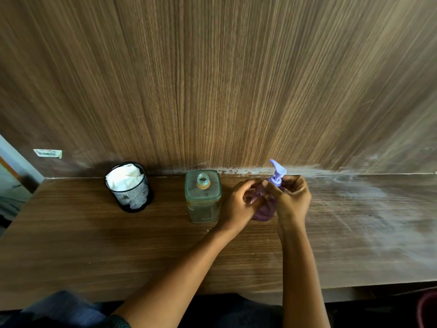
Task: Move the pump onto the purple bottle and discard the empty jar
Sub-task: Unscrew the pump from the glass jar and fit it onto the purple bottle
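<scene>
A wood-grain wall panel [212,79] is rising behind a brown desk [94,245] whose far right stretch is looking pale and scuffed. In the head view, the only one, a black mesh cup [132,195] stuffed with a white wad [125,177] is standing at the left beside the wall. The jar [203,200] is standing upright in the middle, its neck bare and open, and it is looking empty. Just right of the jar, near the wall, the purple bottle [263,213] is sitting between both hands, seemingly resting on the desk. The left hand [238,204] is curling its fingers round the bottle's shoulder and steadying it. The right hand [293,200] is closing thumb and fingers about the collar of the pump [276,174], which is already sitting on the bottle's neck. The step in hand appears to be screwing that collar down. Doing it well is calling for the left hand to pin the bottle while only the collar is turning, with the stem running straight down the neck so the thread is not crossing, and for stopping once it is snug. The pump's long axis is running upright, in line with the bottle, and its spout is pointing up and away toward the wall, a little to the person's left.
</scene>
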A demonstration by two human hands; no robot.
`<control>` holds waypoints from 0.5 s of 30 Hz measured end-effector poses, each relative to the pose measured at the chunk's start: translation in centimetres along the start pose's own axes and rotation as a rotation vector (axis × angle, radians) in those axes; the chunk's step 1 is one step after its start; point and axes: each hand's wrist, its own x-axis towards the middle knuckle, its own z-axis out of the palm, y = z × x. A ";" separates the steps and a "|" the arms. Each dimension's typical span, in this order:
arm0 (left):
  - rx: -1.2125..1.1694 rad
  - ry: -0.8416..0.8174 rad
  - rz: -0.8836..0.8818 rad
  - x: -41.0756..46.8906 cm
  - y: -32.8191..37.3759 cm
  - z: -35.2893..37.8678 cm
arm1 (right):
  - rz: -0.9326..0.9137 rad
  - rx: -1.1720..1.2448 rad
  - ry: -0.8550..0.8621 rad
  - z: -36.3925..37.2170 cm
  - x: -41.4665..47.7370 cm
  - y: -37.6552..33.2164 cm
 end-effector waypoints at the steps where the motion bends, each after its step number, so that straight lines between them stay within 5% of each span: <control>1: 0.006 -0.006 0.004 0.0 0.0 0.0 | -0.006 0.005 0.011 0.3 0.0 0.1; 8: 0.006 -0.011 0.026 0.0 -0.1 0.1 | 0.096 0.206 -0.133 -1.1 -0.3 -0.5; 15: -0.012 -0.027 0.022 0.2 -0.3 0.0 | 0.023 0.058 -0.176 -1.6 -0.1 -0.5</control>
